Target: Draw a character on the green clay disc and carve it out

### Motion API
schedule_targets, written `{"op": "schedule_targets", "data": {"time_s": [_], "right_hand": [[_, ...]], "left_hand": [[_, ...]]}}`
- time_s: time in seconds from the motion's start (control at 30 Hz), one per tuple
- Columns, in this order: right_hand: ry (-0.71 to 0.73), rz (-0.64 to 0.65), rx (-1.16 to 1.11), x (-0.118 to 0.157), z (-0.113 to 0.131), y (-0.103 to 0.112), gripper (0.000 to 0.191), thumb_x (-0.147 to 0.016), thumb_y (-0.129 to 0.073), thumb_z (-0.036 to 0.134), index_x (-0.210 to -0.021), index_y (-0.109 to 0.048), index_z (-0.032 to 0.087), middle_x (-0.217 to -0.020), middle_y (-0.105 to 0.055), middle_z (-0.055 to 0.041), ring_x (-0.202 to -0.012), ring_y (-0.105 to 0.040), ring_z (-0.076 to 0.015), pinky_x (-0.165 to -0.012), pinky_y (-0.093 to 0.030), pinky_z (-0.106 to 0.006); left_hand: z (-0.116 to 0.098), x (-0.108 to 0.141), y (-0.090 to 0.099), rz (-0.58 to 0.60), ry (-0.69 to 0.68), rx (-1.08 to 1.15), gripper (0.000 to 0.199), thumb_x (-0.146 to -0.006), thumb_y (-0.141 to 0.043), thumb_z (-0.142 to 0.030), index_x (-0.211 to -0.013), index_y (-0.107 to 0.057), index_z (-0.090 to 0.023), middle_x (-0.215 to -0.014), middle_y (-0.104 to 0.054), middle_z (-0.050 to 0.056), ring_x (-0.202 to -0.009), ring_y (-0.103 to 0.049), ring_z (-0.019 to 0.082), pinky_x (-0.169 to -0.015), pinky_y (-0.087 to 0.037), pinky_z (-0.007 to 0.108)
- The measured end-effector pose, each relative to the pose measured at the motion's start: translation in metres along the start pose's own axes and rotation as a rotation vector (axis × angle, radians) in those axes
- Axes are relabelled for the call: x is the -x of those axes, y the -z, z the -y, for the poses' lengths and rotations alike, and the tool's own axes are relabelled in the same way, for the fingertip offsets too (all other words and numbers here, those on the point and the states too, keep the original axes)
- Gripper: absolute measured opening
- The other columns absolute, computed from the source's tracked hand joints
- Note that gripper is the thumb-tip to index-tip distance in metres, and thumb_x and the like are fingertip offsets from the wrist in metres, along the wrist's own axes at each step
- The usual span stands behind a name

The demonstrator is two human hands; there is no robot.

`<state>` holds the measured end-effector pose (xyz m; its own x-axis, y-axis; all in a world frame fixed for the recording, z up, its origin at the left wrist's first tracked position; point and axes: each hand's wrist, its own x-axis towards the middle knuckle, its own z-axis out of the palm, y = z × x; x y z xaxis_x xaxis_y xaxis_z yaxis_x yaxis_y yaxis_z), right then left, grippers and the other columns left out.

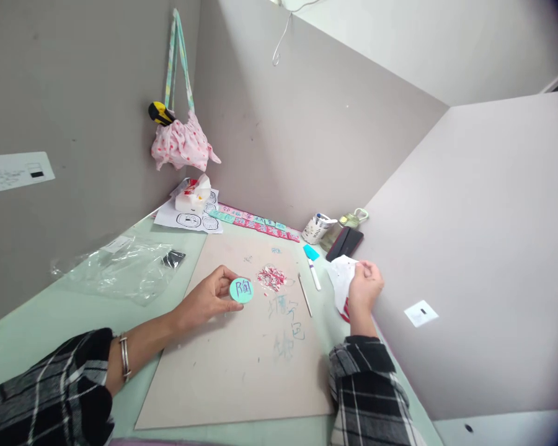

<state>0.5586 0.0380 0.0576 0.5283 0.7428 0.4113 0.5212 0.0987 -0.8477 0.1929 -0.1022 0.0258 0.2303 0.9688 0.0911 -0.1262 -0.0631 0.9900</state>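
Note:
Between the thumb and fingers of my left hand (212,290) is a small round turquoise disc (241,290). A dark character is written on its face, which is turned toward me. My right hand (366,282) is closed at the right edge of the table, its fingers pinching a crumpled white sheet (341,272); whether this is paper or a thin bag I cannot tell. Something red shows below the sheet. Under my left hand lies a beige board (223,371) with faint blue writing. On the board is a pile of red and white shreds (272,279).
A thin stick (305,295) and a white marker (314,274) lie right of the shreds. Behind stand a pen cup (317,229) and a dark case (345,243). Rows of coloured character tiles (255,222) line the back; a clear plastic bag (121,269) lies left.

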Motion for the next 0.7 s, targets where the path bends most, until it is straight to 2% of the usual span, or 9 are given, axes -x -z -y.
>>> {"op": "schedule_targets", "data": {"time_s": [0.1, 0.17, 0.27, 0.33, 0.47, 0.53, 0.57, 0.63, 0.7], "right_hand": [[-0.029, -0.014, -0.143, -0.006, 0.0, -0.007, 0.035, -0.099, -0.065, 0.035, -0.129, -0.061, 0.018, -0.129, -0.064, -0.0098, -0.107, -0.067, -0.0247, -0.089, -0.058, -0.046], [-0.053, -0.01, -0.232, -0.011, 0.007, -0.007, 0.034, -0.099, -0.065, 0.034, -0.129, -0.061, 0.017, -0.128, -0.064, -0.0096, -0.106, -0.067, -0.0243, -0.088, -0.059, -0.045], [-0.068, -0.045, -0.354, -0.012, 0.028, -0.001, 0.033, -0.1, -0.064, 0.037, -0.127, -0.061, 0.017, -0.123, -0.066, -0.0088, -0.1, -0.068, -0.0224, -0.084, -0.059, -0.042], [-0.06, 0.004, -0.419, 0.002, 0.045, 0.003, 0.031, -0.098, -0.062, 0.04, -0.121, -0.062, 0.018, -0.107, -0.068, -0.0051, -0.086, -0.068, -0.0178, -0.075, -0.058, -0.034], [-0.04, 0.306, -0.438, 0.072, 0.073, 0.001, 0.03, -0.08, -0.079, 0.04, -0.1, -0.07, 0.02, -0.082, -0.07, -0.0013, -0.067, -0.064, -0.0153, -0.058, -0.052, -0.025], [-0.003, 0.499, -0.401, 0.113, 0.082, -0.004, 0.021, -0.08, -0.08, 0.035, -0.092, -0.073, 0.02, -0.079, -0.071, -0.0026, -0.069, -0.065, -0.0165, -0.059, -0.053, -0.024], [0.091, 0.684, -0.353, 0.131, 0.084, -0.007, 0.014, -0.087, -0.074, 0.034, -0.092, -0.073, 0.021, -0.08, -0.07, -0.002, -0.069, -0.064, -0.0155, -0.06, -0.053, -0.024], [0.24, 0.945, -0.236, 0.156, 0.084, -0.01, 0.012, -0.093, -0.067, 0.027, -0.104, -0.07, 0.024, -0.089, -0.07, -0.002, -0.071, -0.063, -0.0148, -0.066, -0.056, -0.025], [0.411, 1.097, -0.095, 0.166, 0.079, -0.012, 0.028, -0.092, -0.069, 0.024, -0.12, -0.066, 0.025, -0.115, -0.068, -0.008, -0.093, -0.067, -0.0198, -0.082, -0.059, -0.032]], "left_hand": [[-0.001, -0.003, -0.001, 0.019, 0.017, -0.015, 0.046, -0.071, -0.084, -0.033, -0.099, -0.05, -0.023, -0.103, -0.071, 0.005, -0.101, -0.067, 0.025, -0.086, -0.051, 0.038], [-0.006, -0.004, -0.001, 0.03, 0.018, -0.03, 0.045, -0.071, -0.083, -0.032, -0.099, -0.048, -0.024, -0.105, -0.068, 0.004, -0.099, -0.067, 0.023, -0.083, -0.051, 0.037], [-0.018, -0.002, -0.002, 0.041, 0.008, -0.065, 0.042, -0.074, -0.08, -0.027, -0.099, -0.047, -0.025, -0.115, -0.065, 0.004, -0.105, -0.065, 0.022, -0.089, -0.05, 0.037], [-0.025, 0.0, -0.004, 0.052, -0.004, -0.096, 0.04, -0.075, -0.078, -0.021, -0.099, -0.047, -0.025, -0.118, -0.063, 0.004, -0.111, -0.063, 0.023, -0.096, -0.047, 0.04], [-0.027, 0.005, -0.009, 0.06, -0.022, -0.175, 0.035, -0.075, -0.071, -0.011, -0.099, -0.049, -0.026, -0.137, -0.057, 0.006, -0.125, -0.057, 0.025, -0.109, -0.039, 0.044], [-0.025, 0.007, -0.013, 0.072, -0.029, -0.168, 0.034, -0.077, -0.07, -0.011, -0.102, -0.051, -0.026, -0.129, -0.061, 0.006, -0.121, -0.059, 0.025, -0.106, -0.042, 0.042], [-0.023, 0.009, -0.015, 0.069, -0.029, -0.139, 0.032, -0.079, -0.07, -0.013, -0.102, -0.052, -0.026, -0.123, -0.063, 0.006, -0.117, -0.061, 0.024, -0.103, -0.045, 0.04], [-0.02, 0.013, -0.019, 0.039, -0.036, -0.057, 0.033, -0.078, -0.072, -0.014, -0.102, -0.055, -0.027, -0.118, -0.064, 0.004, -0.114, -0.062, 0.025, -0.1, -0.047, 0.038], [-0.017, 0.019, -0.02, 0.008, -0.043, 0.02, 0.037, -0.076, -0.075, -0.011, -0.103, -0.059, -0.03, -0.118, -0.066, 0.003, -0.114, -0.064, 0.026, -0.098, -0.05, 0.038]]}}
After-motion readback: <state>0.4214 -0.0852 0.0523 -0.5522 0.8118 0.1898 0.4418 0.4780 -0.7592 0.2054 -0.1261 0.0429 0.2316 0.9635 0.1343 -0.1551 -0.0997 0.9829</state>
